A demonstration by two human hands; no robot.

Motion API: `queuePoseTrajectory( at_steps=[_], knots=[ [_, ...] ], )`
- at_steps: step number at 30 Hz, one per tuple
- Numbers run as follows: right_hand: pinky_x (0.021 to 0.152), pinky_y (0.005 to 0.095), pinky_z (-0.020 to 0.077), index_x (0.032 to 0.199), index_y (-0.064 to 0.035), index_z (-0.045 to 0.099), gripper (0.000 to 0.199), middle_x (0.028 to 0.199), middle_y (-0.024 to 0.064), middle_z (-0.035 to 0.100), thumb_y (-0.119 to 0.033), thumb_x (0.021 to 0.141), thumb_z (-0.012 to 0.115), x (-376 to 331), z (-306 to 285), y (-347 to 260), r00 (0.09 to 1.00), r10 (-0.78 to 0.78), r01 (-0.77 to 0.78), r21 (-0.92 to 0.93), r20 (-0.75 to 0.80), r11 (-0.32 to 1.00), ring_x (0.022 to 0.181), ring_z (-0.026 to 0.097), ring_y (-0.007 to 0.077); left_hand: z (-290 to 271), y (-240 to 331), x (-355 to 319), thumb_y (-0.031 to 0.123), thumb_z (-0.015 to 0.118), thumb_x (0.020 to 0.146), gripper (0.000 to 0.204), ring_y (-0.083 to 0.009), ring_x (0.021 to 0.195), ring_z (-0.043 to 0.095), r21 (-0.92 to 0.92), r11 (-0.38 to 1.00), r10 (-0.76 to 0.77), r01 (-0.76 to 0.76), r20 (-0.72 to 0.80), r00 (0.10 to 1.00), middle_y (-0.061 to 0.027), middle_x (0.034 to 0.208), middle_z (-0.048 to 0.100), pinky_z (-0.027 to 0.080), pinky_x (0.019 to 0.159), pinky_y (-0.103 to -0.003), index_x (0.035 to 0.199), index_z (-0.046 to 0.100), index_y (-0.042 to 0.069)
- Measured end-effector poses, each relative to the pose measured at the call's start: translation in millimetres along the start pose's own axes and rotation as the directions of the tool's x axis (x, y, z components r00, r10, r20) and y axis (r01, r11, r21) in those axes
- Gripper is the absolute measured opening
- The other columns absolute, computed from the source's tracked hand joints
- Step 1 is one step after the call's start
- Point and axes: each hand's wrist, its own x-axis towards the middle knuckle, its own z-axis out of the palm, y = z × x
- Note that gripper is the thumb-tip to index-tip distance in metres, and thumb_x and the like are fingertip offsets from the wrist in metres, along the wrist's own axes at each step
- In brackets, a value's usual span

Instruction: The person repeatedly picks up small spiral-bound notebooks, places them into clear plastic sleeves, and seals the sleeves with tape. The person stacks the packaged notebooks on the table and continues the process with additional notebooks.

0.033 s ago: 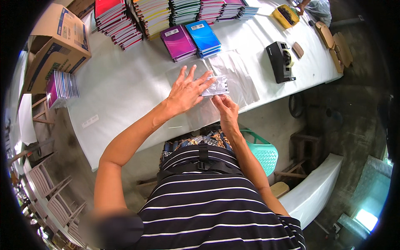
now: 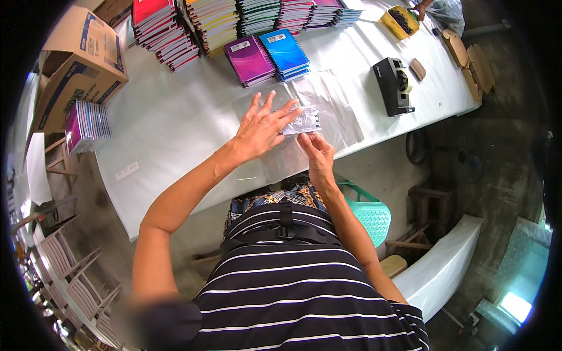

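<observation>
A small pack in shiny clear plastic wrap (image 2: 305, 120), with dark marks along its right edge, lies on the table before me. Over its left side my left hand (image 2: 259, 131) rests with fingers spread. My right hand (image 2: 317, 150) pinches the pack's near edge between thumb and fingers; glare and the fingers hide what is inside the wrap. Clear plastic sheets (image 2: 341, 120) are spread flat under and around it. Just beyond my hands sit two short piles of spiral notebooks, one purple (image 2: 250, 57) and one blue (image 2: 285, 51).
Tall stacks of notebooks (image 2: 213, 26) line the far side. An open carton (image 2: 88, 70) and a wrapped notebook bundle (image 2: 86, 126) stand left. To the right are a black tape dispenser (image 2: 391, 88), a brown block (image 2: 418, 69) and a yellow tub (image 2: 400, 22), near another person's hand (image 2: 420, 10).
</observation>
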Motion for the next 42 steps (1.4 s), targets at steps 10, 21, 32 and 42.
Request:
queuePoseTrajectory(
  at_steps=[10,21,32,42],
  knots=[
    [0.055,0.0273,0.0453,0.077,0.0034,0.07,0.041,0.056,0.0043,0.059,-0.031,0.096,0.058,13,8,-9,0.988,-0.153,0.087,-0.777,-0.012,0.624,0.054,0.053,0.01,28,-46,61,0.059,0.05,0.091,0.075,-0.0198,0.132,0.041,-0.898,0.375,0.11,0.231,0.29,0.951,-0.0113,0.152,0.036,0.034,0.106,-0.031,0.137,0.047,-0.001],
    [0.1,0.0513,0.0404,0.148,-0.0062,0.025,0.08,0.141,0.0127,0.045,-0.063,0.094,0.039,84,-97,-11,0.506,0.608,-0.768,0.0,0.612,0.64,0.131,0.042,0.0284,45,33,12,0.04,0.054,0.096,0.047,-0.0346,0.139,0.032,-0.744,0.658,0.009,0.115,0.16,0.987,-0.0086,0.144,0.047,0.033,0.111,-0.042,0.139,0.05,0.024],
    [0.091,0.0352,0.047,0.146,-0.0107,0.026,0.077,0.123,0.0149,0.055,-0.019,0.083,0.07,91,110,-55,0.565,0.508,-0.313,-0.401,0.65,0.861,0.109,0.057,0.0221,-13,-70,-199,0.027,0.06,0.095,0.055,-0.0211,0.141,0.03,-0.944,0.277,-0.961,0.179,-0.27,0.06,-0.0144,0.149,0.04,0.022,0.115,-0.032,0.14,0.045,0.001],
    [0.088,0.0429,0.0467,0.139,-0.0051,0.029,0.08,0.122,0.0213,0.051,-0.024,0.078,0.077,43,492,-44,0.533,0.162,-0.267,-0.016,0.83,0.964,0.108,0.056,0.0261,-103,-348,-404,0.056,0.038,0.098,0.065,-0.0211,0.134,0.04,-0.995,-0.027,-0.992,-0.095,0.038,-0.117,-0.0139,0.137,0.052,0.028,0.112,-0.035,0.136,0.05,0.004]
  ],
)
